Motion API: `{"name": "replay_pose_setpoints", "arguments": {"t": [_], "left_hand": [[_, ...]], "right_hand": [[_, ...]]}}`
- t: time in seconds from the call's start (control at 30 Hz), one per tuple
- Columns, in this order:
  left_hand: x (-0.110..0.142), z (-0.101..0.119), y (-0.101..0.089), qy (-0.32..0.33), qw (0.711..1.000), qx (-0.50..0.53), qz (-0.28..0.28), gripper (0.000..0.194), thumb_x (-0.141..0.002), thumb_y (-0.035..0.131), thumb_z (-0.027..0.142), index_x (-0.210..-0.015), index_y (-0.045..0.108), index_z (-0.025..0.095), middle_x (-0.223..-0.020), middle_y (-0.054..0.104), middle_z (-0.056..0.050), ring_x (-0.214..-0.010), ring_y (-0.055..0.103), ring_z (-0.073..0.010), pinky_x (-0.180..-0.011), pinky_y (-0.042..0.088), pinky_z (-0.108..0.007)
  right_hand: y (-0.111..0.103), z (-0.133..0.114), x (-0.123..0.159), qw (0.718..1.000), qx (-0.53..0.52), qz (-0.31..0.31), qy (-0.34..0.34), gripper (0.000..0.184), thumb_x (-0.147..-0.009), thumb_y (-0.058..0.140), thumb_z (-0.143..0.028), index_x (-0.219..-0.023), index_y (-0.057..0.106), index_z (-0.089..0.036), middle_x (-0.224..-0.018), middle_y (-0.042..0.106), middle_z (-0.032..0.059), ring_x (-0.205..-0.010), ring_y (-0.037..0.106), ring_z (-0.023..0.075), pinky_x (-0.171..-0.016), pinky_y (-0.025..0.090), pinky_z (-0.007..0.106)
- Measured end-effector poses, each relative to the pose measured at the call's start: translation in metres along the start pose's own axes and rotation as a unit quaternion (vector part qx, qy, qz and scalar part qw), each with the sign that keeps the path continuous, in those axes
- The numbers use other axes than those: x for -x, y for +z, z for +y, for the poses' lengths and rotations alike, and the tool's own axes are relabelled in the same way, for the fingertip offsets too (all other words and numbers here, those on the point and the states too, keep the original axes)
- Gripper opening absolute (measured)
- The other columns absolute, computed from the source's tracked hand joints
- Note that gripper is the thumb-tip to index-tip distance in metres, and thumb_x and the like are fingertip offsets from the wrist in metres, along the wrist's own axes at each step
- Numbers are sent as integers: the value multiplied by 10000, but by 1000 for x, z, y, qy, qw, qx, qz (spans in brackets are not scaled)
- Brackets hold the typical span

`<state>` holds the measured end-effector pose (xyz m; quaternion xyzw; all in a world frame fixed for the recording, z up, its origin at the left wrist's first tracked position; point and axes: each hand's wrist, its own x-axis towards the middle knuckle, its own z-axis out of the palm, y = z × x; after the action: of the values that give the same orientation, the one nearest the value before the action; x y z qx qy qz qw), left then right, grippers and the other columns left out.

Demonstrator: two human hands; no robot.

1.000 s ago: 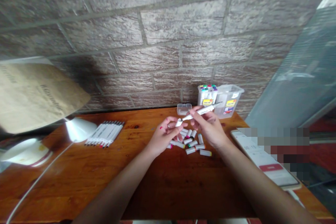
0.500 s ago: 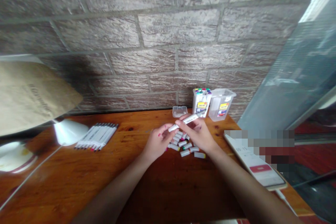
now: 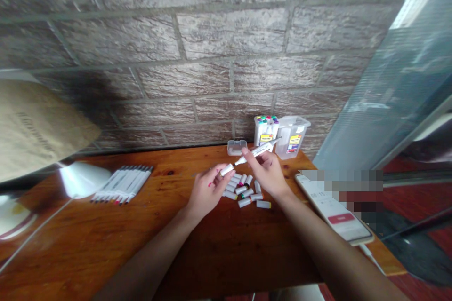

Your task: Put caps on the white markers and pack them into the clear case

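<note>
Above the middle of the table, my left hand [image 3: 206, 190] pinches a white marker cap [image 3: 227, 170]. My right hand [image 3: 266, 171] grips a white marker [image 3: 261, 150] whose dark lower tip points at the cap, very close to it. The marker's other end is uncapped too and slants up to the right. Below both hands lies a pile of loose caps [image 3: 244, 202] with coloured ends, partly hidden by my left fingers. Several uncapped markers [image 3: 123, 183] lie side by side in a row further left.
Against the wall stand a clear case of markers [image 3: 260, 131], a clear bin [image 3: 290, 138] and a small clear box [image 3: 237, 147]. A phone [image 3: 335, 211] lies at the right edge. A lamp [image 3: 79, 179], its cord and a white bowl [image 3: 14, 218] are at the left.
Half a second ago the cap covered the marker's lower tip; now a dark tip shows between them. My right hand has drawn the marker slightly up and away. The view has shifted right.
</note>
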<state>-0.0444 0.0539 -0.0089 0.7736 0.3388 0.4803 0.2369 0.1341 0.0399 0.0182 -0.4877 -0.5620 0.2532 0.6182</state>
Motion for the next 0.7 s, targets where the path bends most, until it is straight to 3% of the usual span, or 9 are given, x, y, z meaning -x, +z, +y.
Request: {"name": "replay_pose_setpoints", "arguments": {"t": [0.13, 0.37, 0.57, 0.7], "left_hand": [[-1, -3, 0, -19, 1000, 8, -6, 260, -949, 569, 385, -1060, 648, 163, -798, 739, -32, -576, 625, -106, -587, 510, -200], [1, -9, 2, -29, 996, -12, -86, 277, -1028, 398, 363, -1222, 512, 201, -788, 700, -15, -681, 663, -142, -692, 537, -251], [0, -6, 0, -41, 996, -4, -77, 275, -1006, 455, 380, -1195, 536, 198, -706, 671, 13, -620, 660, -135, -610, 518, -224], [0, -7, 1, -27, 998, 8, -54, 248, -956, 566, 369, -1124, 623, 196, -791, 721, -12, -641, 674, -126, -613, 529, -214]], "right_hand": [[0, 0, -1, 1000, -17, 15, 13, 464, -823, 669, -550, -590, 515, -179, -551, 444, -39, -534, 373, 93, -513, 283, 255], [0, -1, -5, 984, -132, 22, 118, 506, -749, 719, -610, -576, 475, -201, -460, 395, -69, -432, 291, 70, -435, 198, 255], [2, -5, -5, 973, -184, 17, 138, 507, -726, 759, -577, -569, 456, -202, -437, 389, -76, -409, 291, 59, -424, 195, 242], [3, -4, -4, 974, -188, 6, 130, 503, -717, 767, -579, -579, 470, -198, -462, 417, -73, -416, 301, 58, -419, 197, 236]]}}
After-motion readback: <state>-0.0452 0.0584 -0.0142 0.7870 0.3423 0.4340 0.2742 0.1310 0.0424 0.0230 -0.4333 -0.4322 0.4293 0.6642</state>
